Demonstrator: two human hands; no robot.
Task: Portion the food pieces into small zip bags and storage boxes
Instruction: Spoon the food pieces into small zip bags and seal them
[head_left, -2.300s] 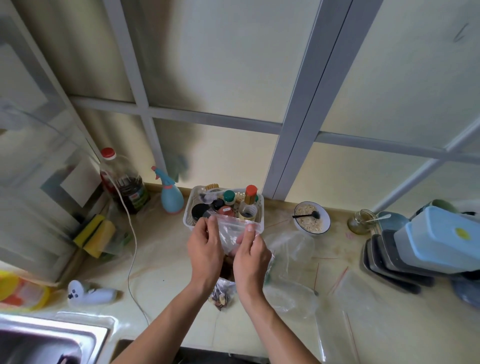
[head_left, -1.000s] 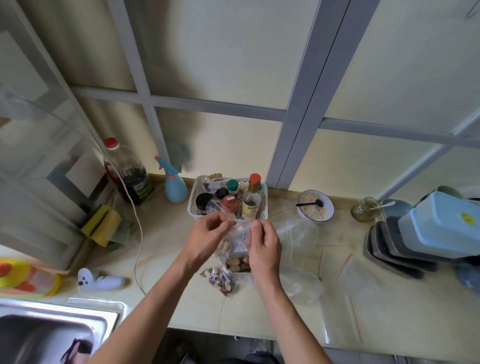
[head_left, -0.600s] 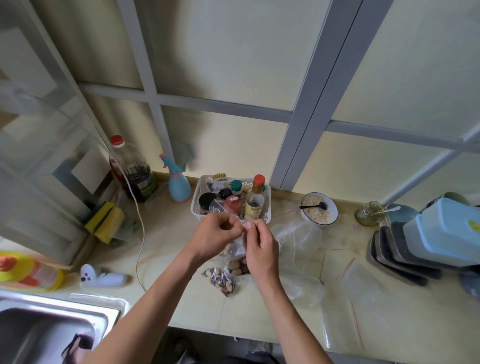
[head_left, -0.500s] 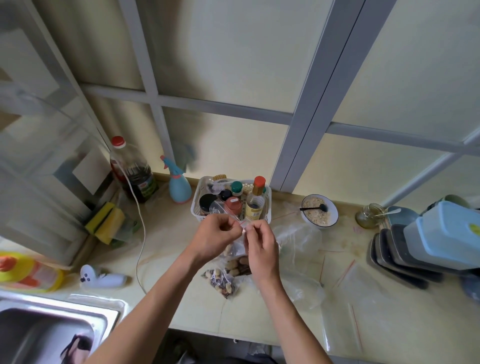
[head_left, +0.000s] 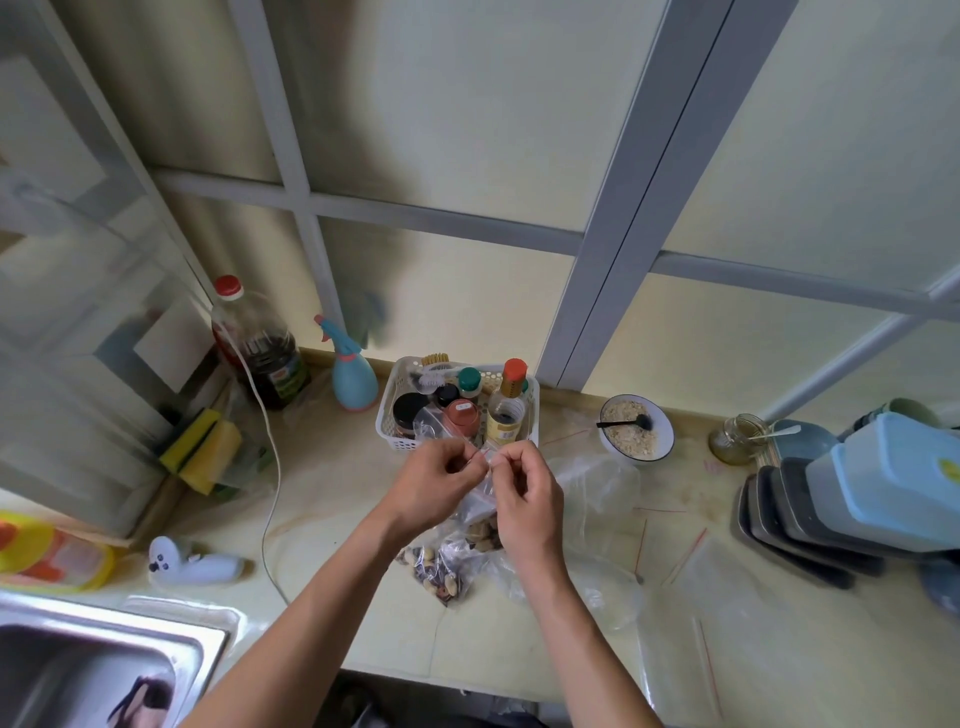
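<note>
Both hands hold a small clear zip bag (head_left: 480, 501) above the counter. My left hand (head_left: 434, 486) and my right hand (head_left: 524, 493) pinch its top edge, fingertips close together. Brown and pale food pieces show in the bag's bottom between my wrists. Below it a second small bag of food pieces (head_left: 439, 569) lies on the counter. A pale blue storage box with lid (head_left: 904, 478) sits on stacked dark trays (head_left: 789, 525) at the right. Empty clear zip bags (head_left: 727, 577) with red seal strips lie flat on the right of the counter.
A white basket of bottles and jars (head_left: 457, 410) stands just behind my hands. A bowl of oats with a black spoon (head_left: 636, 428) and a small jar (head_left: 737, 439) stand right of it. Left: spray bottle (head_left: 353, 376), oil bottle (head_left: 260, 348), sponges (head_left: 202, 449), white cable (head_left: 272, 493), sink (head_left: 78, 670).
My hands have moved closer together along the top of the small bag, from holding it wide to pinching its edge at the middle. The view shifted slightly.
</note>
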